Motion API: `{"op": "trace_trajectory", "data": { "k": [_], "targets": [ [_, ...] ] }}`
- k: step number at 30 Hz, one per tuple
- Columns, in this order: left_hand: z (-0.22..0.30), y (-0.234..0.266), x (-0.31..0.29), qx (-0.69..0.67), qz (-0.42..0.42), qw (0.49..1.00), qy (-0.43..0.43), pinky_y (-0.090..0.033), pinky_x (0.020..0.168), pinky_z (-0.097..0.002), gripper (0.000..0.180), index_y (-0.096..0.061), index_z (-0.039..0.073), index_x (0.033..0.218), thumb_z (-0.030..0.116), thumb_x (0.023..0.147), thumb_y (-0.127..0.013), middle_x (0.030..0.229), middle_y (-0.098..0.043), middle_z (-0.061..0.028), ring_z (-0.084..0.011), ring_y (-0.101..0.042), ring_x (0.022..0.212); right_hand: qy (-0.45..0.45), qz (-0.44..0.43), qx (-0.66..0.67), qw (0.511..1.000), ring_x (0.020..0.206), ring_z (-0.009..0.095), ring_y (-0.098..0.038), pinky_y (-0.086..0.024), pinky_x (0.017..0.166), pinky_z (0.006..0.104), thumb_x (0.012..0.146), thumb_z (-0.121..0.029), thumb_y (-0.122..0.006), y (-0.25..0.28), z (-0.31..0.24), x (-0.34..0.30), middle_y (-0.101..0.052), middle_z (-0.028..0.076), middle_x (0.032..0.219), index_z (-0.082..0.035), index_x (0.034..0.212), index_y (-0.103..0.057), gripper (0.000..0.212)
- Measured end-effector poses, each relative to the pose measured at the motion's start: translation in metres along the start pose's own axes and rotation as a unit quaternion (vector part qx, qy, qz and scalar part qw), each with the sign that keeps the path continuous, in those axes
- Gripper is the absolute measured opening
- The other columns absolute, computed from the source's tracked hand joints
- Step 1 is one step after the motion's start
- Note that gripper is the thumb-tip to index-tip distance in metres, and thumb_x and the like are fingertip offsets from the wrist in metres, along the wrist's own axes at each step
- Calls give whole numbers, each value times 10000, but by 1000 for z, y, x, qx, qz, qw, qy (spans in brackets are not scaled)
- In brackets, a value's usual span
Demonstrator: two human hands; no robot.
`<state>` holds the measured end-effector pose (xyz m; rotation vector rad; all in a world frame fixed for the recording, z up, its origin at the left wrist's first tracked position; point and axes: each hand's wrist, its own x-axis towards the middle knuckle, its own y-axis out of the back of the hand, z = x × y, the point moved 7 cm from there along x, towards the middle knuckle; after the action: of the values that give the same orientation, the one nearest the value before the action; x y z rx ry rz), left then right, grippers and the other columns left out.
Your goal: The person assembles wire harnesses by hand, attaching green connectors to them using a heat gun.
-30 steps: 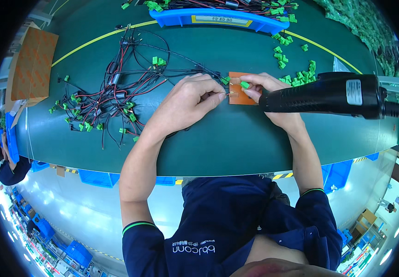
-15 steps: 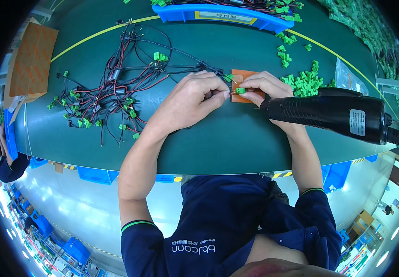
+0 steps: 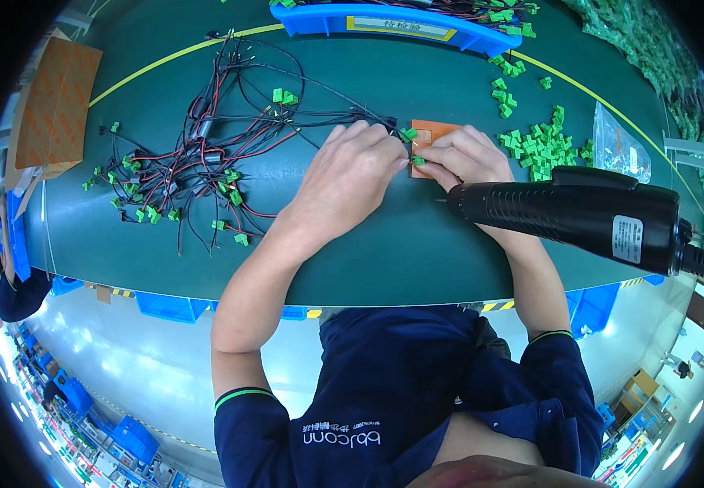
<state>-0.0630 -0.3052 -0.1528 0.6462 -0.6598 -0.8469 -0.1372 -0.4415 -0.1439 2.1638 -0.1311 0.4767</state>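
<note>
1. The left hand [image 3: 358, 167] was bent at the knuckles, its fingertips pinched together, apparently on a thin wire [image 3: 408, 163] that they mostly hid.
2. The right hand [image 3: 472, 161] grasped a small green terminal block [image 3: 419, 161] between thumb and forefinger, right beside the left fingertips.
3. That block was at the lower left part of an orange fixture plate [image 3: 446, 128]; whether it touched the plate could not be told.
4. A second green connector [image 3: 408, 135] sat at the plate's left edge, just above the pinched fingers.
5. A black corded screwdriver [image 3: 564, 215] crossed the view over the right wrist, its slim bit pointing left.
6. Left of the hands sprawled a tangle of red and black wire harnesses [image 3: 205, 150], with green connectors among the strands.
7. Loose green terminal blocks [image 3: 543, 146] were heaped beyond the right hand, near a clear plastic bag [image 3: 619, 150].
8. A blue bin [image 3: 401, 24] holding more harnesses stood at the far side of the green work table [image 3: 417, 260], and an open cardboard box [image 3: 55, 106] was at its left end.
</note>
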Motion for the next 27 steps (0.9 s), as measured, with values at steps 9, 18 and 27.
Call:
{"op": "trace_trajectory", "data": {
  "k": [9,18,27],
  "targets": [
    [1,-2,1,6,36,999,17,-446,796,-438,72,-674,9,920,66,911,-717,859,-623,-117,-331,-586,870,-29,-42,-24,998,908,246,-653,-516,799,384,787,-58,-839,4,-7,0,-699,65,939,-20,988,-790,210],
    [8,-8,2,69,18,997,14,-433,799,-421,64,-657,24,905,71,941,-679,894,-601,-93,-297,-561,904,-47,290,601,743,915,354,-686,-573,867,517,992,-428,-691,84,-24,-9,-620,232,1188,-106,1576,-316,765],
    [6,-9,1,72,21,997,29,-437,814,-415,56,-660,31,933,83,951,-671,908,-593,-90,-290,-564,905,-13,204,465,861,508,147,-450,-482,564,390,1026,-105,-509,70,-28,37,-482,68,676,-70,1307,-473,286]
  ]
}}
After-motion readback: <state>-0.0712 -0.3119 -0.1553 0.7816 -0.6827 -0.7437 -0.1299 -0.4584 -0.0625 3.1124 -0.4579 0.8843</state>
